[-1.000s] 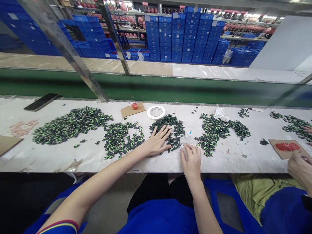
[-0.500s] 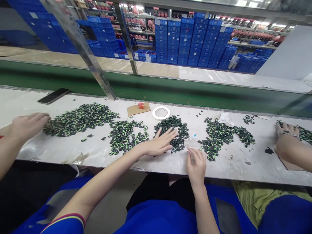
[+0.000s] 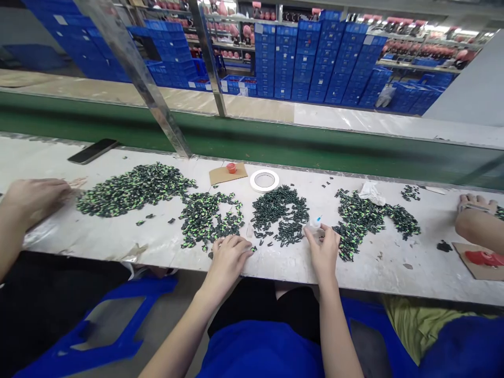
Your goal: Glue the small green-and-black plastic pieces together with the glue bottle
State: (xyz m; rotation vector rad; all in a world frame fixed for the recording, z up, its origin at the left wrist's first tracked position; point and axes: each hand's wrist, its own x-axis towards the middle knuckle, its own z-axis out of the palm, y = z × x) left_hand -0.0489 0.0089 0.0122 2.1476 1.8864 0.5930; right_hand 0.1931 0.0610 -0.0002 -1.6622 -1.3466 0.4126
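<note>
My left hand (image 3: 231,257) rests low over the near part of the table, fingers curled. A small black-and-green piece (image 3: 253,249) shows at its fingertips. My right hand (image 3: 325,252) pinches a small translucent needle-tip bottle (image 3: 314,224) with a blue tip, which leans upward. Between the hands lies a pile of small dark pieces (image 3: 281,205). On the left of that is a pile of black-and-green pieces (image 3: 208,218), close to my left fingers. Another black-and-green pile (image 3: 356,218) sits just right of my right hand.
Behind the dark pile lies a white tape roll (image 3: 264,180). A red cup (image 3: 231,167) stands on cardboard (image 3: 220,176). A phone (image 3: 93,151) lies far left near a larger pile (image 3: 137,189). Co-workers' hands (image 3: 37,197) (image 3: 476,207) are at both sides. Crumpled tissue (image 3: 372,193) sits on the right pile.
My left hand has drawn back from the dark pile toward the near left, its spread fingers now curled. My right hand has taken hold of the needle-tip bottle.
</note>
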